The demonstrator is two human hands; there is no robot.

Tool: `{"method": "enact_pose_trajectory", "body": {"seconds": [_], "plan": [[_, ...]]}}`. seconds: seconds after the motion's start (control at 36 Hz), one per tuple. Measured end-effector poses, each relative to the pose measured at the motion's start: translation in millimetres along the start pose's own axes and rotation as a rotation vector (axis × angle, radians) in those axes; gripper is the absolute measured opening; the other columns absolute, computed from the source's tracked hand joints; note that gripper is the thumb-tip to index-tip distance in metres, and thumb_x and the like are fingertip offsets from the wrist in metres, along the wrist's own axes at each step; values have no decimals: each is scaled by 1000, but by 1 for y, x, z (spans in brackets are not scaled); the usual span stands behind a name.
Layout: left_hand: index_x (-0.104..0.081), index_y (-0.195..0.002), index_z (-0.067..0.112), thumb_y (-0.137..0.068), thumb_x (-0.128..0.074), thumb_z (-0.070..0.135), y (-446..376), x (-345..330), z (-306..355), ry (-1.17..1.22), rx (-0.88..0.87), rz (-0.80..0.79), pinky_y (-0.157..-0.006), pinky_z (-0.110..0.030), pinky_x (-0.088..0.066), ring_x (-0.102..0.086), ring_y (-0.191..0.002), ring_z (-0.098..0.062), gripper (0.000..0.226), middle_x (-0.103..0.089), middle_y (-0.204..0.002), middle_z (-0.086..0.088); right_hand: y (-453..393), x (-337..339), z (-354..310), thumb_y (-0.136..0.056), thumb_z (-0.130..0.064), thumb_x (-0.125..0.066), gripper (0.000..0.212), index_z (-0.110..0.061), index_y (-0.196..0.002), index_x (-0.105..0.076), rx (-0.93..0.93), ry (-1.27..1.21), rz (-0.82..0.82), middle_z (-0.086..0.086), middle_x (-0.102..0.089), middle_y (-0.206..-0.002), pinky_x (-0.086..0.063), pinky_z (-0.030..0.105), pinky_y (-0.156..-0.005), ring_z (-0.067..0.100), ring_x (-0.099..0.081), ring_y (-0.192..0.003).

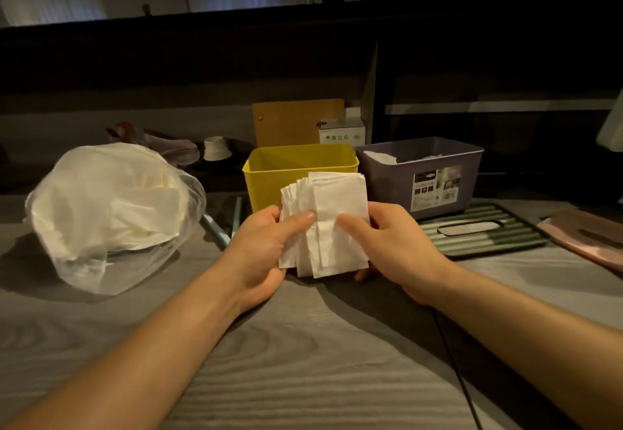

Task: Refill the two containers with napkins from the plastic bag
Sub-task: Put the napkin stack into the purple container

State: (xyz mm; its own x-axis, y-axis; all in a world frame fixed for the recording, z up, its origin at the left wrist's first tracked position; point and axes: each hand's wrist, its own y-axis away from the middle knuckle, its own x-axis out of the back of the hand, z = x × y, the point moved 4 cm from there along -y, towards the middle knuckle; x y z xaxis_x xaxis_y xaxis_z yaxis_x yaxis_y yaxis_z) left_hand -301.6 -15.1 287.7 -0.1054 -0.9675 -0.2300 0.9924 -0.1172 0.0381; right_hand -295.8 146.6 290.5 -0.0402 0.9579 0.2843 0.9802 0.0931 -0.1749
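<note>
Clearly, the crinkled clear plastic bag (111,214) sags at far left, so napkins could spill. Both the left hand (269,247) and right hand (387,244) pinch the uneven white paper napkin stack (325,224) near the empty yellow plastic box (266,180); loose sheets might slip out.

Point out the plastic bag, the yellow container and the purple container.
plastic bag (111,214): head view, middle of its crumpled side.
yellow container (261,187): head view, front wall, left part.
purple container (387,183): head view, front wall left of label.
</note>
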Motion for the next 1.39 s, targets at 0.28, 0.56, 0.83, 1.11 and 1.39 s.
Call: {"method": "enact_pose_trajectory", "body": {"seconds": [0.28, 0.56, 0.83, 1.11, 1.39], "plan": [[-67, -119, 20, -94, -64, 10, 5, 6, 4, -50, -25, 0, -91, -44, -56, -74, -102, -21, 27, -77, -109, -3, -1, 12, 0, -90, -29, -72, 8, -22, -89, -69, 43, 102, 149, 1, -72, -86, -60, 41, -78, 18, -69, -85], [-64, -124, 19, -92, -57, -8, 5, 6, 2, -108, -40, -39, -87, -44, -59, -73, -105, -25, 42, -76, -114, -6, -4, 17, 6, -88, -11, -73, 16, -19, -100, -67, -28, -100, 113, 4, -75, -95, -59, 47, -90, 21, -71, -94], [-61, -126, 17, -91, -63, -6, 3, 6, 1, -118, -89, -28, -90, -49, -58, -72, -106, -29, 42, -75, -113, -10, -3, 13, 6, -93, -4, -64, 26, -17, -116, -69, -47, -265, 20, 0, -77, -106, -56, 46, -97, 18, -72, -101], [-58, -131, 27, -85, -67, -9, 1, 9, 0, -150, -33, -45, -85, -50, -61, -71, -105, -31, 59, -70, -120, -12, -3, 13, 5, -97, -8, -55, 25, -19, -115, -70, -92, -230, -23, 1, -76, -106, -54, 51, -99, 24, -71, -102], [-62, -119, 33, -91, -65, 11, 4, 21, 6, -549, -87, 26, -88, -49, -60, -72, -97, -22, 36, -72, -111, -2, -4, 9, 3, -98, -10, -57, 20, -21, -107, -71, -94, -188, -46, 2, -76, -102, -56, 38, -87, 23, -71, -99]]}}
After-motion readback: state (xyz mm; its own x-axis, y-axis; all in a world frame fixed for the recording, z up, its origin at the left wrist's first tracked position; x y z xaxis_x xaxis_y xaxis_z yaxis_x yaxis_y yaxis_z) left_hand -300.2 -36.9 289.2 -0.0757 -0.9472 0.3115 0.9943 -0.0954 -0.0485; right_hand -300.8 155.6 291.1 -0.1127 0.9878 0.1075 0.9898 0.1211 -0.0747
